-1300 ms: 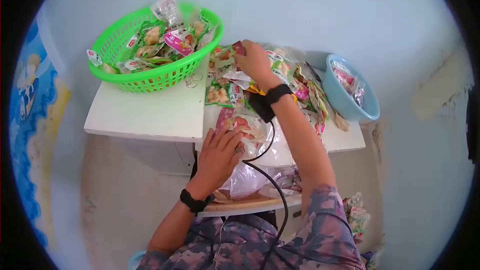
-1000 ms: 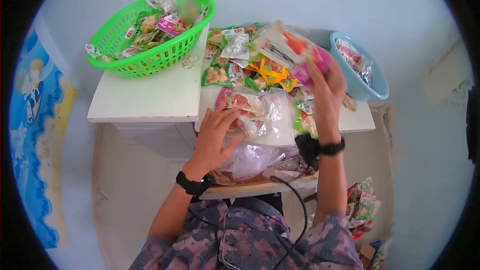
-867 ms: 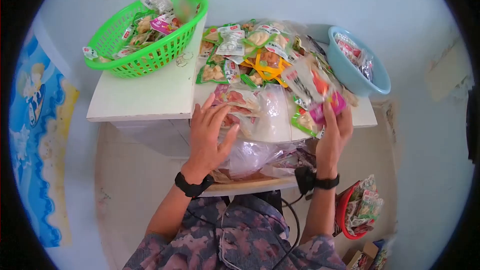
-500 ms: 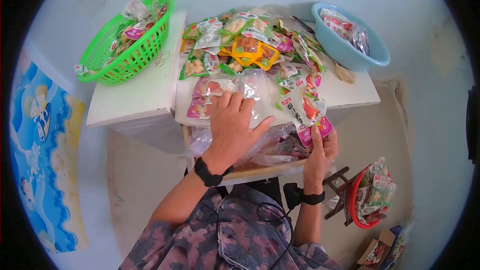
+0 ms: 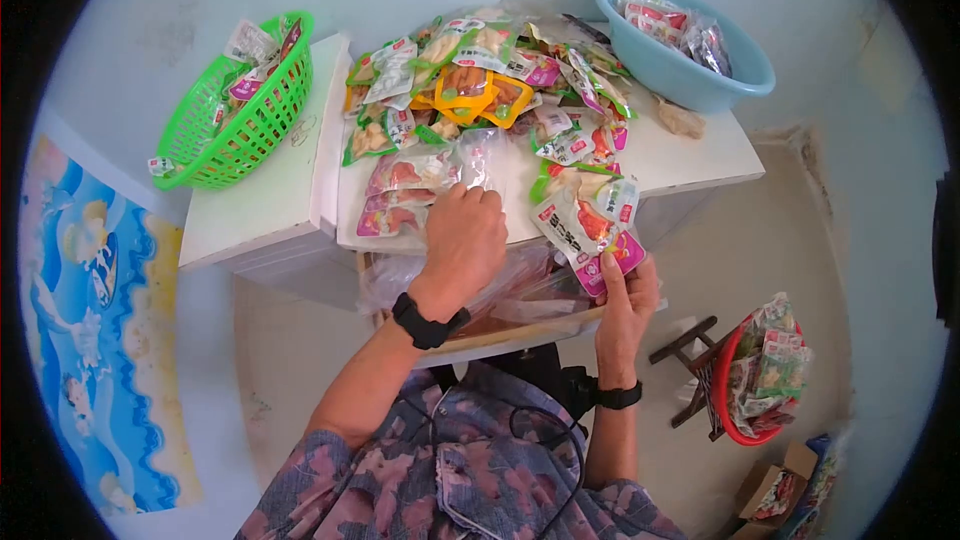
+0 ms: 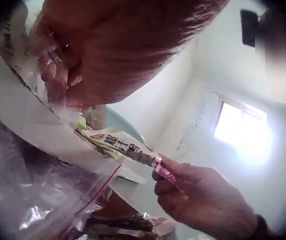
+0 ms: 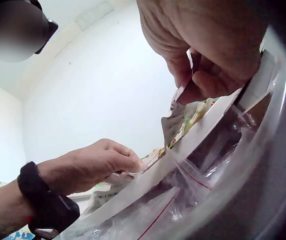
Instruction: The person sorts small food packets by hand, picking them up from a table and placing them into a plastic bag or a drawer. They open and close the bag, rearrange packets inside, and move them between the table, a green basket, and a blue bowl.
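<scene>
A: Right hand (image 5: 625, 295)?
B: Pinches packets (image 5: 585, 225) at the table's (image 5: 690, 150) 6 o'clock edge, 3 o'clock of left hand (image 5: 465, 245).
A: Left?
B: Fingers curled on clear bag (image 5: 482, 155); fingertips hidden.

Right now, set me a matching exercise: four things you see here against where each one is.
1 green basket
2 blue bowl
3 red basket
4 pink-cornered packets

A pinched by the right hand
B far right corner of the table
C below the table, at the person's right
D left end of the table

Pairs: 1-D, 2-B, 3-C, 4-A
</scene>
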The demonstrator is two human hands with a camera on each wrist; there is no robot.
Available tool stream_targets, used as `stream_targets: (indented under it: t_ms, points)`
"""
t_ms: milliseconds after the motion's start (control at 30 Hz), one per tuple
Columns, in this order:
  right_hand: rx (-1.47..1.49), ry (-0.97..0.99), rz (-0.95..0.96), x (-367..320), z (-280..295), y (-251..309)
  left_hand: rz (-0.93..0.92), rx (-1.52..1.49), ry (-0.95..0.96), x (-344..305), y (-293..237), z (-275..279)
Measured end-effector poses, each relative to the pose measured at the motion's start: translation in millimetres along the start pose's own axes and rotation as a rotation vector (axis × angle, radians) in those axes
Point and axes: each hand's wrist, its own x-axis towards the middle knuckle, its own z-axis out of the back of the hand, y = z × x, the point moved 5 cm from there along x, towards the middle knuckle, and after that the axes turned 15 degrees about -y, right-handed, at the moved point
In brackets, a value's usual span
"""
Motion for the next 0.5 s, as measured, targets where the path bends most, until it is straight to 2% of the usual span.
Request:
stream_targets:
  t_ms: [33, 167, 233, 433, 500]
  points:
    - [0.005, -0.001, -0.013, -0.5, 0.0, 0.9, 0.012, -0.036, -0.005, -1.5, 1.6, 1.0]
    - [0.107, -0.047, -0.002, 0.5, -0.6, 5.5, 0.404, -0.457, 0.049, -5.8, 13.3, 14.8]
    - [0.073, -0.039, -0.056, 1.4, 7.7, 6.6, 0.605, -0.707, 0.076, -9.4, 22.9, 21.0]
    - [0.207, 0.007, -0.069, -3.9, -16.8, 35.2, 0.757, -1.054, 0.025, -10.9, 25.6, 34.6]
    - [0.205, 0.036, -0.041, -6.7, -27.6, 37.7, 0.746, -0.933, 0.076, -18.1, 33.2, 30.6]
